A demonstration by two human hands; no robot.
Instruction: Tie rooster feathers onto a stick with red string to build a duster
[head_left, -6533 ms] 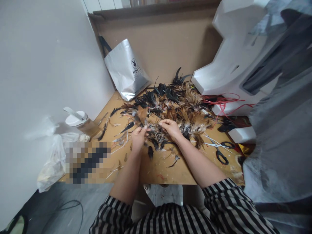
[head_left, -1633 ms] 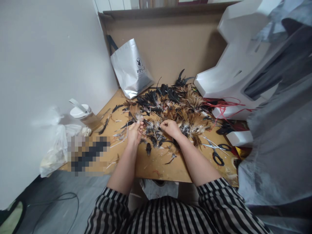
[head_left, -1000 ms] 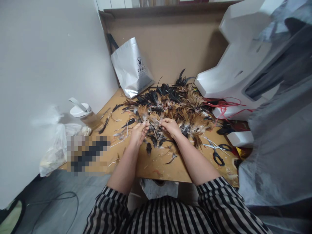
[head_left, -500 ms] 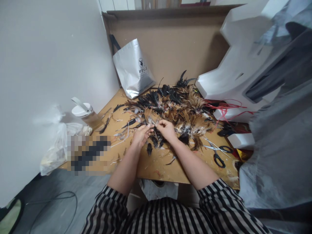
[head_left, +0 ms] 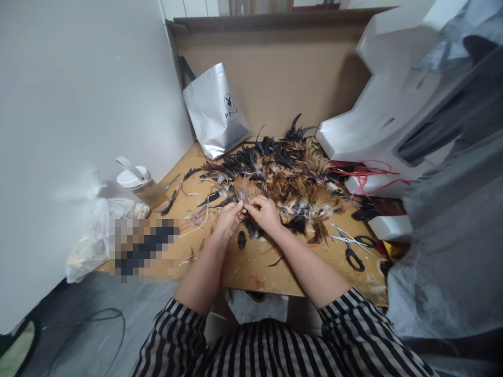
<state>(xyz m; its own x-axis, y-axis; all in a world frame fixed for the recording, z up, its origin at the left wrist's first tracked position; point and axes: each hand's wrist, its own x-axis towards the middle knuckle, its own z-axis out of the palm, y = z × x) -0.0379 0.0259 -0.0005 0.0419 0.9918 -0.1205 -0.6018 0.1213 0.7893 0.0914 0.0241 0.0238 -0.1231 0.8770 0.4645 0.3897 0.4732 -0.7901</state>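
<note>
A heap of black and brown feathers covers the middle of a brown board tabletop. My left hand and my right hand meet at the near edge of the heap, fingertips together. Both pinch a small tuft of brown feathers between them. Loose quills and single dark feathers lie scattered around my wrists.
Black-handled scissors lie right of my right arm. A silver paper bag leans on the cardboard back wall. A white-lidded bottle and a plastic bag stand left. White foam blocks, red string and grey cloth crowd the right.
My hands have drawn closer together over the last second, and their fingertips now touch on the feather tuft. The view has shifted slightly.
</note>
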